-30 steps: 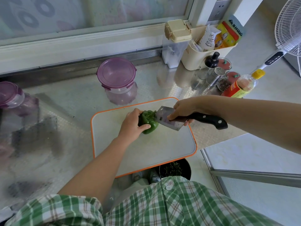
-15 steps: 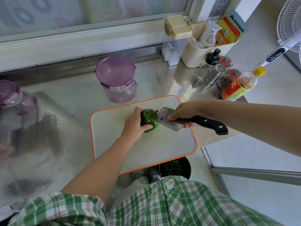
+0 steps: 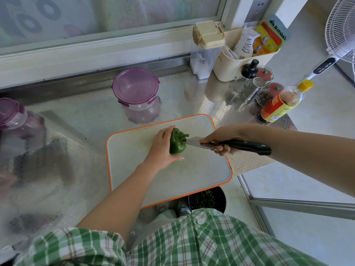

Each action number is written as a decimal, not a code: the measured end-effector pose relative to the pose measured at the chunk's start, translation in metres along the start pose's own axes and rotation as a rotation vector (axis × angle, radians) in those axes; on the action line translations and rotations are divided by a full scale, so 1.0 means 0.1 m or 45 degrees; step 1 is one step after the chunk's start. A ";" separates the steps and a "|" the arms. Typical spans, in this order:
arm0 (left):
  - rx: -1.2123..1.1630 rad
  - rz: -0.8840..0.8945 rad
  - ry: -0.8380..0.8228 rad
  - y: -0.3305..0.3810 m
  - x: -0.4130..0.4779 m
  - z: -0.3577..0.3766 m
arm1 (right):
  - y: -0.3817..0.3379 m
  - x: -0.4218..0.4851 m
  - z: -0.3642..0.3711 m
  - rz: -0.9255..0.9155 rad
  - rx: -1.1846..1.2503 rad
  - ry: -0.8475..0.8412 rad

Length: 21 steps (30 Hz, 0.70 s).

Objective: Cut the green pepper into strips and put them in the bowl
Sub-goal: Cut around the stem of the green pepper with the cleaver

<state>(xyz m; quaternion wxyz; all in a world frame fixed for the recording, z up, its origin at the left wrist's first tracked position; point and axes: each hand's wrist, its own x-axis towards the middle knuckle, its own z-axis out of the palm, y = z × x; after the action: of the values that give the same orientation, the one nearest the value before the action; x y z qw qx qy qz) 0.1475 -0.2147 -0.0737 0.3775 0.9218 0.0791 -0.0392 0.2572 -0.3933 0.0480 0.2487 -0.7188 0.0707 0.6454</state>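
On the orange-rimmed cutting board [image 3: 201, 181], the green pepper [image 3: 177, 144] (stem facing right) is gripped by the left hand [image 3: 162, 148]; the cleaver [image 3: 199, 144], clasped in the right hand [image 3: 221, 139], is pressed against it.

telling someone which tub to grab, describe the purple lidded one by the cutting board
On the steel counter lies an orange-rimmed cutting board. Just behind its far edge stands a round clear tub with a purple lid. The other purple-lidded tub sits far off at the left edge.
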 end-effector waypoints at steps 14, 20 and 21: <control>-0.022 -0.392 0.104 -0.13 -0.02 -0.32 | -0.09 -0.13 -0.07 -0.712 -1.139 0.778; -0.306 -0.541 0.056 -0.16 -0.12 -0.33 | -0.10 -0.05 0.09 -0.943 -1.725 0.952; -0.271 -0.524 0.033 -0.17 -0.13 -0.31 | -0.11 -0.03 0.11 -0.936 -1.824 0.977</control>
<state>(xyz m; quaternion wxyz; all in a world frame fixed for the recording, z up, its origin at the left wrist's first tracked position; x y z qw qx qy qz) 0.1319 -0.1822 -0.0616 0.4555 0.8418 0.2739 -0.0948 0.2516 -0.3799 0.0533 -0.1097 -0.8455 -0.5064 0.1290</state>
